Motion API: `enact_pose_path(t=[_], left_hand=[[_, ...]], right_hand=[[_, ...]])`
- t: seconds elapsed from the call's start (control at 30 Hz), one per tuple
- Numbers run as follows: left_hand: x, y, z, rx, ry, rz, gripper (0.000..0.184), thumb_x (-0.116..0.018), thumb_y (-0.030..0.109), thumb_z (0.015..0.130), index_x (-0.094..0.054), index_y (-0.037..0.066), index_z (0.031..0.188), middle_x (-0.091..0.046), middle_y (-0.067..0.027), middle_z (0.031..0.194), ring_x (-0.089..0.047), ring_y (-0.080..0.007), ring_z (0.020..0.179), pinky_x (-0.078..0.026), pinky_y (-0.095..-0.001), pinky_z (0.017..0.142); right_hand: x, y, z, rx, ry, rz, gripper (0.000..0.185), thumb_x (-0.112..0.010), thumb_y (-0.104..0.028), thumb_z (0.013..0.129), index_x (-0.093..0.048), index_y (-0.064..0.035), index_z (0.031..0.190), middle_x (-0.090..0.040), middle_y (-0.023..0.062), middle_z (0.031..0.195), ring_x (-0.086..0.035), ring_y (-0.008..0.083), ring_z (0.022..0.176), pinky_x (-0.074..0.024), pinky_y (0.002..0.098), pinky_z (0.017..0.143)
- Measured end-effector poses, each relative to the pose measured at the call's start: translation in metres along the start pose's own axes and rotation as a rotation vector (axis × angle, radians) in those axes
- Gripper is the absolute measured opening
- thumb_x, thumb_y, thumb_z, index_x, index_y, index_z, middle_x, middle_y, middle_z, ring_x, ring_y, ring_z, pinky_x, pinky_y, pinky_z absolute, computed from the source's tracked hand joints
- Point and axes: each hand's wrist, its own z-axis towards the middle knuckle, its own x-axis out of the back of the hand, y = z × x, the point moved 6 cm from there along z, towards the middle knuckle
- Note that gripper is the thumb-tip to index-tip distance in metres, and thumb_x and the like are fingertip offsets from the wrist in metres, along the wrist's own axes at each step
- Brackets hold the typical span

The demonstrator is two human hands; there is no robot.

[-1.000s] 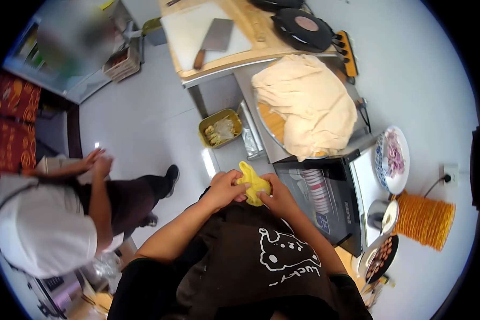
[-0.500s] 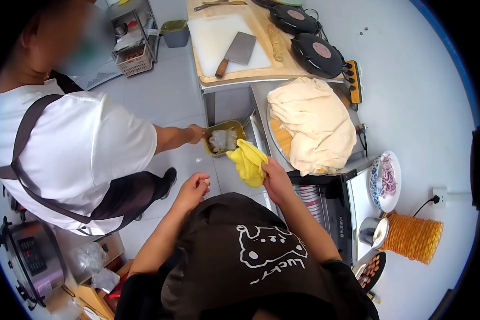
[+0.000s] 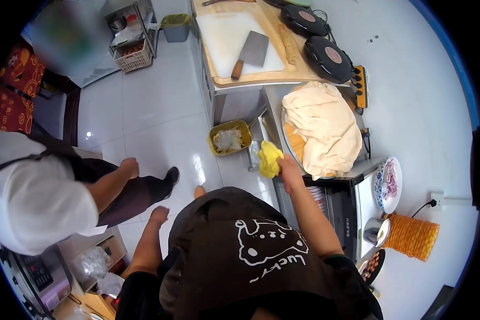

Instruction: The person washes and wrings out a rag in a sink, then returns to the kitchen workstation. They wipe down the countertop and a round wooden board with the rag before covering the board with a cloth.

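Observation:
My right hand (image 3: 289, 173) is closed around a crumpled yellow cloth (image 3: 270, 159), held in front of the steel counter. Just beyond the cloth, a yellow-lined waste bin (image 3: 215, 144) with a clear plastic bag and scraps in it stands on the floor. My left hand (image 3: 159, 214) hangs low beside my dark apron, touching nothing that I can see; its fingers are mostly turned from view. To the right of the cloth, a large mound of pale dough (image 3: 325, 125) lies on a round wooden board (image 3: 294, 144).
A cleaver (image 3: 253, 49) rests on a white cutting board (image 3: 216, 34). Black round electric griddles (image 3: 328, 58) and a power strip (image 3: 361, 85) line the wall. A co-worker in a white top (image 3: 37, 197) stands at left. A bowl of sliced onion (image 3: 390, 178) sits at right.
The cloth and my right hand have moved right, away from the bin. My left hand has dropped back toward my body. The co-worker has withdrawn an arm from the bin and moved back.

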Motion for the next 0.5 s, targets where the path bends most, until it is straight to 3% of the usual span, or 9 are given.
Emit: enact_pose_path(t=[0.03, 0.1, 0.13, 0.23, 0.4, 0.43, 0.5], left_hand=[[-0.013, -0.011, -0.01, 0.062, -0.06, -0.134, 0.024, -0.072, 0.017, 0.077, -0.065, 0.004, 0.096, -0.067, -0.0173, 0.098, -0.063, -0.034, 0.095, -0.052, -0.0467, 0.08], [-0.041, -0.038, -0.045, 0.688, -0.058, -1.104, 0.018, -0.066, 0.013, 0.082, -0.064, 0.002, 0.096, -0.068, -0.017, 0.095, -0.067, -0.0303, 0.078, -0.054, -0.0445, 0.068], [-0.042, -0.038, -0.059, 0.867, -0.027, -1.281, 0.015, -0.063, 0.01, 0.085, -0.064, 0.001, 0.096, -0.068, -0.0169, 0.094, -0.069, -0.0285, 0.07, -0.056, -0.0434, 0.062], [-0.042, -0.042, -0.059, 0.728, -0.032, -1.155, 0.013, -0.057, 0.01, 0.088, -0.064, 0.0, 0.091, -0.067, -0.0154, 0.091, -0.069, -0.0261, 0.073, -0.056, -0.042, 0.059], [-0.026, -0.037, -0.019, 0.346, 0.185, -1.077, 0.014, -0.055, 0.012, 0.088, -0.063, 0.0, 0.087, -0.064, -0.0127, 0.086, -0.066, -0.0239, 0.069, -0.057, -0.0362, 0.064], [0.007, -0.017, -0.033, 0.554, 0.22, -1.394, 0.017, -0.056, 0.017, 0.091, -0.063, 0.001, 0.091, -0.063, -0.0109, 0.085, -0.065, -0.0209, 0.07, -0.056, -0.0347, 0.064], [0.03, 0.0, -0.027, 0.492, 0.315, -1.439, 0.021, -0.054, 0.021, 0.093, -0.063, 0.001, 0.096, -0.063, -0.0097, 0.084, -0.064, -0.019, 0.069, -0.055, -0.0328, 0.063]], right_hand=[[0.0, 0.015, 0.005, -0.021, 0.009, -0.036, 0.024, -0.05, -0.015, 0.096, -0.056, -0.0041, 0.117, -0.064, 0.0053, 0.101, -0.062, 0.0149, 0.089, -0.0506, 0.0296, 0.076], [0.002, 0.04, 0.01, -0.074, 0.006, -0.115, 0.024, -0.05, -0.016, 0.096, -0.056, -0.0039, 0.116, -0.064, 0.0059, 0.101, -0.062, 0.0154, 0.088, -0.0505, 0.0301, 0.077], [0.002, 0.053, 0.011, -0.101, 0.004, -0.153, 0.023, -0.051, -0.016, 0.096, -0.057, -0.0038, 0.115, -0.064, 0.0062, 0.1, -0.062, 0.0157, 0.087, -0.0505, 0.0303, 0.077], [0.003, 0.08, 0.01, -0.137, 0.013, -0.213, 0.025, -0.052, -0.013, 0.093, -0.061, -0.0005, 0.113, -0.066, 0.0076, 0.099, -0.061, 0.016, 0.088, -0.0476, 0.0304, 0.081], [0.005, 0.108, 0.019, -0.152, -0.035, -0.366, 0.023, -0.053, -0.013, 0.093, -0.064, -0.0005, 0.11, -0.067, 0.0077, 0.097, -0.062, 0.0162, 0.087, -0.0478, 0.0304, 0.079], [0.006, 0.111, 0.021, -0.141, -0.045, -0.387, 0.024, -0.054, -0.013, 0.092, -0.064, -0.0001, 0.109, -0.067, 0.0082, 0.096, -0.063, 0.0164, 0.087, -0.048, 0.0308, 0.079], [0.011, 0.115, 0.027, -0.111, -0.092, -0.492, 0.024, -0.055, -0.015, 0.09, -0.065, 0.0003, 0.106, -0.068, 0.0099, 0.093, -0.063, 0.018, 0.086, -0.0485, 0.0322, 0.078]])
